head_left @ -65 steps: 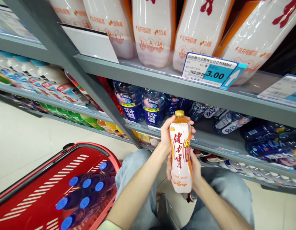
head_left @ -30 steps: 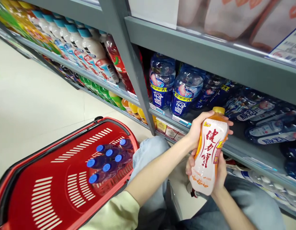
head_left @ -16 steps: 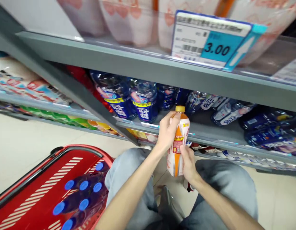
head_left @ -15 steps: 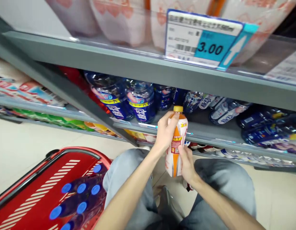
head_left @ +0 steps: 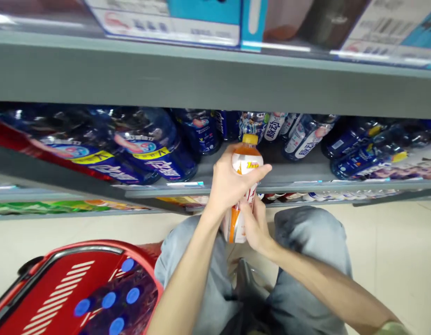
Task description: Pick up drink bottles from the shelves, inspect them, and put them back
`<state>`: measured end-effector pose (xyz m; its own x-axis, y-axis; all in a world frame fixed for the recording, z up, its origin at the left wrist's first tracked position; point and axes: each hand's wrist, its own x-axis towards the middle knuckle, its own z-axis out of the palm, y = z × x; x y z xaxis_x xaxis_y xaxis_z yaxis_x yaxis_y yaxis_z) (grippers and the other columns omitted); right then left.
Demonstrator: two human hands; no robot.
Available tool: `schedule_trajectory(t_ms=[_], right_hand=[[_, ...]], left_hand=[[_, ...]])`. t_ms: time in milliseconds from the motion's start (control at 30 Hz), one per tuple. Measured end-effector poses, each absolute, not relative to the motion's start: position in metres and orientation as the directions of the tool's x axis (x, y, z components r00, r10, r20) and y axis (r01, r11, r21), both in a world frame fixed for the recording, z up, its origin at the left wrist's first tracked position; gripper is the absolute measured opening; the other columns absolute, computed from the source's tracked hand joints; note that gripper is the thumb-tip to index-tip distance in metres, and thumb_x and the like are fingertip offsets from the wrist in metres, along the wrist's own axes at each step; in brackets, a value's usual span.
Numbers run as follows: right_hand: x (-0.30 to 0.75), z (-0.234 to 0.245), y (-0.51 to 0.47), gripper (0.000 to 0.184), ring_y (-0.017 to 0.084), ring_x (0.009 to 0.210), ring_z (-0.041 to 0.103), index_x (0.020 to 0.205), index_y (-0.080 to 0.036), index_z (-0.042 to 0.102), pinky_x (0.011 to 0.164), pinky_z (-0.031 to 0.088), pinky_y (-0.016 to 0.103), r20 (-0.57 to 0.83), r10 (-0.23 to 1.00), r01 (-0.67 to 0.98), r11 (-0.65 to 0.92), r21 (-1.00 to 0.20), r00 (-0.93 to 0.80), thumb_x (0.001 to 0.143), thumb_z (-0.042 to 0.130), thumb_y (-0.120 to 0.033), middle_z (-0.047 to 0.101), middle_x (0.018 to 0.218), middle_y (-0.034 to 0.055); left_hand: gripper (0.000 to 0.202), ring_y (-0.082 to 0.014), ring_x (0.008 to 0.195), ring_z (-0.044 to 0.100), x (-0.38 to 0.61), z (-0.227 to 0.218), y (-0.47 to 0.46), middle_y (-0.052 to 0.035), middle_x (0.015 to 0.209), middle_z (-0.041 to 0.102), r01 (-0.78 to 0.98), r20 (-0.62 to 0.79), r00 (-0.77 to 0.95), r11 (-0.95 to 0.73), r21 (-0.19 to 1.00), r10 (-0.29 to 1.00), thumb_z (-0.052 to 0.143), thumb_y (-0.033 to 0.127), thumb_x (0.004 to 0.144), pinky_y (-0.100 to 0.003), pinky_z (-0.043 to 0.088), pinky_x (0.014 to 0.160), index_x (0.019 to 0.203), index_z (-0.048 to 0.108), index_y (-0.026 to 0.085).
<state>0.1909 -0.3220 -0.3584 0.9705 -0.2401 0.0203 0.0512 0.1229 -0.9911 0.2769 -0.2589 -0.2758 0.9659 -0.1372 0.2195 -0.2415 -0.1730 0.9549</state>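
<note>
I hold an orange-and-white drink bottle (head_left: 244, 164) with a yellow cap upright in front of the shelf. My left hand (head_left: 229, 184) wraps round its upper body, fingers closed on it. My right hand (head_left: 253, 223) grips the lower part from the right. The bottle's label is largely covered by my fingers. Behind the bottle, blue-labelled drink bottles (head_left: 152, 156) lie and stand on the grey shelf (head_left: 288, 174).
A red shopping basket (head_left: 62, 288) with several blue-capped bottles sits on the floor at lower left. My knees in grey trousers (head_left: 306, 232) are below the hands. A grey upper shelf edge (head_left: 201, 79) with price tags runs overhead. Pale floor lies to the right.
The view has dropped and closed in on the shelf. The bottle has been turned in my hands, and my left hand now covers more of its upper body.
</note>
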Motion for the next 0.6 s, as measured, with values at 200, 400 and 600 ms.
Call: schedule_trajectory(t_ms=[200, 400, 600], right_hand=[[0.183, -0.360, -0.331, 0.034, 0.023, 0.094, 0.068, 0.110, -0.023, 0.066, 0.083, 0.054, 0.034, -0.018, -0.148, 0.032, 0.329, -0.944, 0.989, 0.090, 0.065, -0.050, 0.073, 0.102, 0.0036], [0.192, -0.335, -0.331, 0.055, 0.028, 0.077, 0.073, 0.101, -0.022, 0.068, 0.066, 0.062, 0.042, -0.135, 0.137, -0.192, 0.662, -0.725, 0.981, 0.084, 0.055, -0.073, 0.074, 0.081, 0.0051], [0.196, -0.324, -0.326, 0.074, 0.031, 0.077, 0.073, 0.097, -0.023, 0.072, 0.061, 0.064, 0.046, -0.224, 0.322, -0.388, 0.670, -0.632, 0.920, 0.077, 0.043, -0.088, 0.072, 0.069, 0.0073]], left_hand=[[0.046, -0.0185, 0.082, 0.067, 0.268, -0.284, -0.253, -0.0051, 0.098, 0.073, -0.188, 0.179, 0.947, -0.007, 0.982, -0.267, 0.082, 0.030, 0.070, -0.028, 0.053, 0.074, 0.109, 0.061, 0.018], [0.040, -0.0255, 0.103, 0.069, 0.260, -0.285, -0.249, -0.0080, 0.125, 0.068, 0.037, 0.136, 0.926, 0.443, 0.896, -0.351, 0.074, 0.035, 0.077, -0.033, 0.058, 0.082, 0.114, 0.064, 0.022], [0.043, -0.0303, 0.100, 0.072, 0.257, -0.282, -0.246, -0.0101, 0.117, 0.072, 0.074, 0.114, 0.946, 0.546, 0.835, -0.303, 0.072, 0.041, 0.074, -0.035, 0.060, 0.076, 0.110, 0.066, 0.019]])
